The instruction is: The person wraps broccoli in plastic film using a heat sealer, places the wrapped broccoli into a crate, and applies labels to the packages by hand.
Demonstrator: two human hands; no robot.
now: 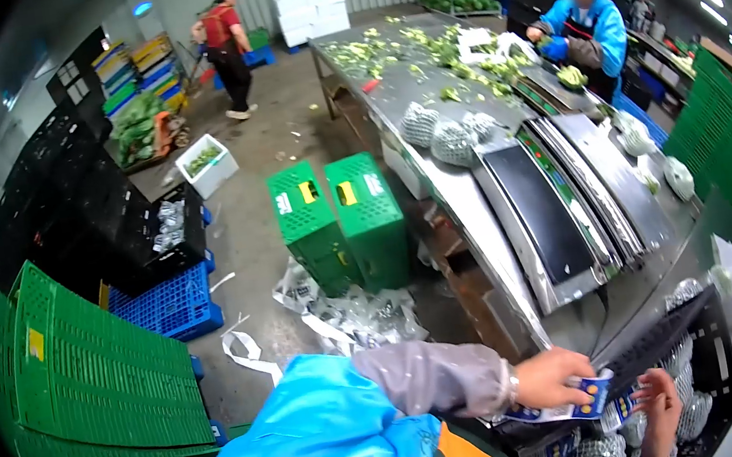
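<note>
My left hand (554, 379) is closed on a blue-and-white printed packet (593, 396) over the near side of a black plastic crate (719, 367). My right hand (660, 410) is just to the right of the packet, above the crate, with fingers apart and slightly curled; I see nothing in it. Inside the crate lie several round items in white foam netting (597, 455), some with similar blue printed wrapping. What the netting covers cannot be made out.
A metal table (405, 103) carries leaf scraps, netted produce (452, 141) and a wrapping machine with a black panel (535, 211). Green crates (368, 219) stand on the floor beside crumpled plastic (368, 316). A co-worker (589, 23) handles greens across the table; another person (227, 48) is farther back.
</note>
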